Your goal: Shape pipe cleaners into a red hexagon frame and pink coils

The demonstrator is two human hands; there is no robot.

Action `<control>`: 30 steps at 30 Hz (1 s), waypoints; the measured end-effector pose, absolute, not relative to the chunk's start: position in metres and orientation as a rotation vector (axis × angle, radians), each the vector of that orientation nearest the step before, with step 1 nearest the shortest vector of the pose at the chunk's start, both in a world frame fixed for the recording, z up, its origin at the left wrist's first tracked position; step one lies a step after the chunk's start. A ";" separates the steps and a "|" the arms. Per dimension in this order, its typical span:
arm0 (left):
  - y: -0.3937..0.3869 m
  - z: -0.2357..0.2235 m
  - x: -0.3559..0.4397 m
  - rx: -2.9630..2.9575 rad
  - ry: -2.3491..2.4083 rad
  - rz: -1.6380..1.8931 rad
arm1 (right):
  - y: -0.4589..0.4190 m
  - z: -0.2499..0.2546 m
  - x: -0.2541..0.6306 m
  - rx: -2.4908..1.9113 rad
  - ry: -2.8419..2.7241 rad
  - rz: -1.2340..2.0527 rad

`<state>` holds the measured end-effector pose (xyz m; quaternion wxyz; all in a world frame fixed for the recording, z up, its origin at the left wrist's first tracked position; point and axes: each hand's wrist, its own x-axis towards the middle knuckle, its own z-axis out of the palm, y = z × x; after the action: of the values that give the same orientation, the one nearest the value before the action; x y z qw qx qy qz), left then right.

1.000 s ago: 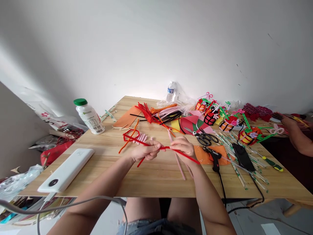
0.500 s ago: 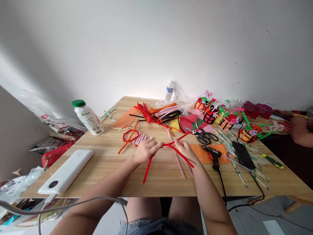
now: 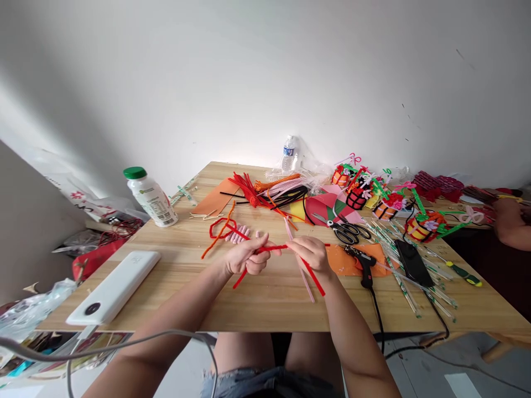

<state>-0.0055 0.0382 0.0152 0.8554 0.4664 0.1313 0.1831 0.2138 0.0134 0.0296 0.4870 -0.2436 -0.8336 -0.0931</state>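
Red pipe cleaners [image 3: 271,248], crossed and twisted together in the middle, are stretched between my two hands above the table. My left hand [image 3: 249,256] is closed on the twist's left part, thumb on top, with loose ends sticking out up-left and down-left. Pinching the right part is my right hand [image 3: 310,254]; one end slants down past the palm and another points right. Pink pipe cleaners [image 3: 306,283] lie beneath the right hand. Left of my hands rest a red ring [image 3: 211,228] with an orange pipe cleaner [image 3: 215,243] across it and pink coils [image 3: 238,235].
Scissors [image 3: 347,232], a glue gun [image 3: 365,268], a phone [image 3: 412,262] and a screwdriver [image 3: 464,273] lie to the right. Small flower baskets [image 3: 388,207] stand behind them. A white bottle [image 3: 151,199] and power bank [image 3: 114,287] are left. Another person's arm [image 3: 512,224] shows far right.
My left hand has turned so its thumb lies on top of the twist. My right hand has rolled over, knuckles up, and the red ends have swung to new angles.
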 end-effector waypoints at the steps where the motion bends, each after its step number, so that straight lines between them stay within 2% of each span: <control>1: 0.039 0.015 -0.007 0.916 0.237 0.375 | 0.013 0.029 0.214 -0.593 -1.996 -0.272; 6: 0.039 0.016 -0.006 0.829 0.179 0.382 | 0.011 0.030 0.217 -0.597 -1.938 -0.459; 10: 0.035 0.019 -0.002 1.004 0.305 0.541 | 0.010 0.032 0.214 -0.713 -1.870 -0.425; 13: 0.032 0.017 0.002 1.263 0.489 0.813 | 0.012 0.030 0.208 -0.864 -1.832 -0.293; 17: 0.034 0.010 0.007 1.517 0.643 1.139 | 0.014 0.023 0.204 -0.953 -1.789 0.044; 21: 0.037 0.009 0.008 1.698 0.745 1.302 | 0.017 0.021 0.207 -1.016 -1.686 0.362; 23: 0.037 0.012 0.009 1.682 0.750 1.312 | 0.018 0.022 0.209 -1.027 -1.676 0.406; 26: 0.038 0.015 0.008 1.490 0.729 1.238 | 0.017 0.024 0.209 -0.967 -1.721 0.246; 30: 0.043 0.015 0.004 0.995 0.541 0.834 | 0.012 0.027 0.207 -0.762 -1.854 -0.110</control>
<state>0.0040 0.0429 0.0152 0.7628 0.4574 0.2487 0.3835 0.2066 0.0119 0.0271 0.5372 -0.3202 -0.7789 -0.0462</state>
